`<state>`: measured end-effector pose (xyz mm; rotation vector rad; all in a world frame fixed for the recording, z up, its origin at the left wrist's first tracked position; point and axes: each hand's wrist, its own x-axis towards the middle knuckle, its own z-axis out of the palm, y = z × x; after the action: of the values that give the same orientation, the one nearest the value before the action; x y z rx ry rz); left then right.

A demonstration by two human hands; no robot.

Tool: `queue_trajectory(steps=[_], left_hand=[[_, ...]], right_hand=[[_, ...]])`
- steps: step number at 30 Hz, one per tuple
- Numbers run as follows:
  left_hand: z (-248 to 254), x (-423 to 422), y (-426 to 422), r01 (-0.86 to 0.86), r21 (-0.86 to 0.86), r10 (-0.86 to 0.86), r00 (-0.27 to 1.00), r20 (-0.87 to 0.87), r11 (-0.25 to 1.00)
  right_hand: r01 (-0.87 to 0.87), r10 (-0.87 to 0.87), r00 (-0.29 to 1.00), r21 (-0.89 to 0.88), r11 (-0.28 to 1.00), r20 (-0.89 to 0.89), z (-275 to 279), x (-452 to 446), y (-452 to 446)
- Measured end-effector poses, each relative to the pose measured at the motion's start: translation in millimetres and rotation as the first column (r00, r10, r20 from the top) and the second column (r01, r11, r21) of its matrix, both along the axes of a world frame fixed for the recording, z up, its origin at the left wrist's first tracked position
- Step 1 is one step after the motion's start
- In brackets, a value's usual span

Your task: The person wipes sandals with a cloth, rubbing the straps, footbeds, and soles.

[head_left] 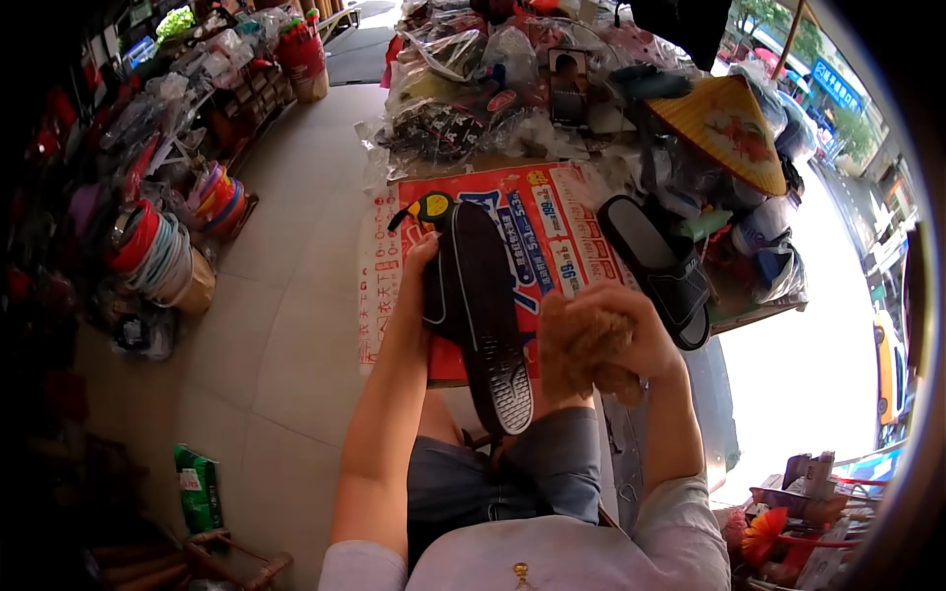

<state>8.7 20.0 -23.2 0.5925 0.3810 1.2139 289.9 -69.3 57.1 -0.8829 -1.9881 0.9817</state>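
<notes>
Head view: above my grey shorts (443, 478) hangs the lower end of a black slipper (473, 261), its L edge gripped in my L hand (422, 254), & just to the R my R hand (631, 317) is closed round a crumpled brown cloth (572, 350). Beyond, a red printed sheet (530, 197) lies on the desk (731, 305), w/ a 2nd slipper (641, 236), strap up, by the sheet's R edge. Further back, a yellow conical hat (724, 128) sits on the R, nr a heap of plastic-wrapped goods (448, 54).

Left hand (423, 258) farther forward, right hand (631, 320) in curled grip
</notes>
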Motion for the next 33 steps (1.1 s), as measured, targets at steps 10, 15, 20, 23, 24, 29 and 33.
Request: queue_trajectory(steps=[10,15,20,23,24,29,33], left_hand=[[0.0,-2.4,10.1,0.093,-0.081,-0.080,0.985,0.153,0.992],[-3.6,-3.4,15.8,0.063,-0.092,-0.051,0.991,0.122,0.994],[-16.7,-1.4,19.3,0.075,-0.078,-0.061,0.984,0.167,0.994],[-9.2,-0.7,13.5,0.055,-0.056,-0.047,0.989,0.140,0.997],[0.2,2.0,8.6,0.055,-0.049,-0.047,0.988,0.145,0.997],[-0.4,-4.1,12.7,0.062,-0.036,-0.058,0.992,0.116,0.997],[-0.8,0.6,8.0,0.082,-0.068,-0.070,0.985,0.156,0.994]], right_hand=[[0.255,-0.257,0.962,-0.037,0.966,-0.093,-29.4,-77.2,75.6],[-0.218,0.212,0.975,0.096,0.971,0.070,-3.6,-56.8,44.3],[0.284,-0.291,0.944,-0.066,0.956,-0.154,-41.6,-72.2,130.3],[0.304,-0.308,0.941,-0.051,0.951,-0.139,-42.4,-85.1,126.8],[0.281,-0.287,0.950,-0.067,0.957,-0.125,-38.3,-89.2,114.0],[-0.176,0.174,0.984,-0.106,0.979,-0.026,-2.9,-64.3,58.2],[0.055,-0.067,0.991,-0.109,0.993,-0.119,-2.8,-73.3,80.4]])
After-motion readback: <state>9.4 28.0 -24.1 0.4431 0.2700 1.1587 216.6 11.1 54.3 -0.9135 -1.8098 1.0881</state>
